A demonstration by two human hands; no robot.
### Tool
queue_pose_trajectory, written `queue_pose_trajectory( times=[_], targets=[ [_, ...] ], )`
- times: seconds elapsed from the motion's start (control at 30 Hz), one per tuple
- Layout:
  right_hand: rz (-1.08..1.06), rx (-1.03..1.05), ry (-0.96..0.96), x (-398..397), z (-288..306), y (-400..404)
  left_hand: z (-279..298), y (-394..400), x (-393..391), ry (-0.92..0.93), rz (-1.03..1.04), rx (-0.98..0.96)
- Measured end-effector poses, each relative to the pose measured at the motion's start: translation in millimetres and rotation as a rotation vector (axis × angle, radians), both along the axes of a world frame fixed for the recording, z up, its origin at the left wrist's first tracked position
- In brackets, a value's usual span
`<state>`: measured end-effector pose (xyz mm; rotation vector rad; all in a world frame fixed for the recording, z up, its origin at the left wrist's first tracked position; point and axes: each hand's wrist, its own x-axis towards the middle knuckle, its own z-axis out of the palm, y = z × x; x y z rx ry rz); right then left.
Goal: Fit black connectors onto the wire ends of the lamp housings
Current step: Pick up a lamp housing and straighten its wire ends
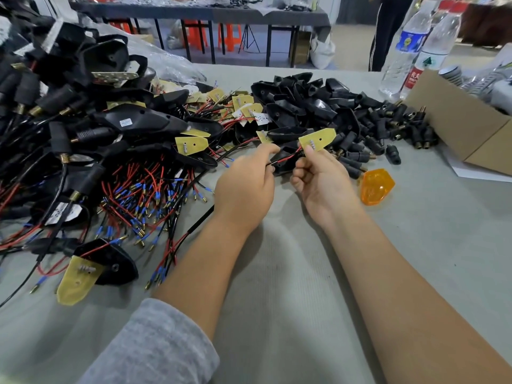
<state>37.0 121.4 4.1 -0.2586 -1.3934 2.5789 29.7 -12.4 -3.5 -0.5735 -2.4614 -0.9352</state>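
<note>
Head view — grey cloth table, cardboard box, water bottles.

You've got 2 hands in view: left hand, right hand. 1 orange lens, 1 cardboard box, 3 water bottles. Lamp housings, black connectors, loose wires: too many to count, dozens approx.

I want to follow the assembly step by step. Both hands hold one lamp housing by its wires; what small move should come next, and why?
Probably the right hand should reach to the connector pile and take one. The left hand already pinches the red and black wires, and no connector is in either hand.
</note>
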Motion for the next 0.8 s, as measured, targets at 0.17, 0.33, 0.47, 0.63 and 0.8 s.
queue_pose_trajectory(
  times=[0.17,0.33,0.47,0.63,0.8],
  targets=[
    [-0.001,0.098,-0.008,2.9,1.6,-2.8,0.8,0.2,0.9,-0.014,-0.009,0.007],
    [0.083,0.131,0.003,3.8,3.2,-8.7,2.7,3.9,2.0,-0.012,-0.034,0.023],
    [0.140,0.295,0.050,5.0,1.1,-10.1,3.3,3.3,2.9,-0.017,-0.081,0.039],
    [-0.066,0.191,0.044,1.9,4.0,-1.5,3.3,4.4,4.3,0.042,0.023,-0.104],
    [-0.289,-0.095,0.083,0.0,4.9,22.4,1.2,1.0,-0.2,-0.011,0.143,-0.230]
  ],
)
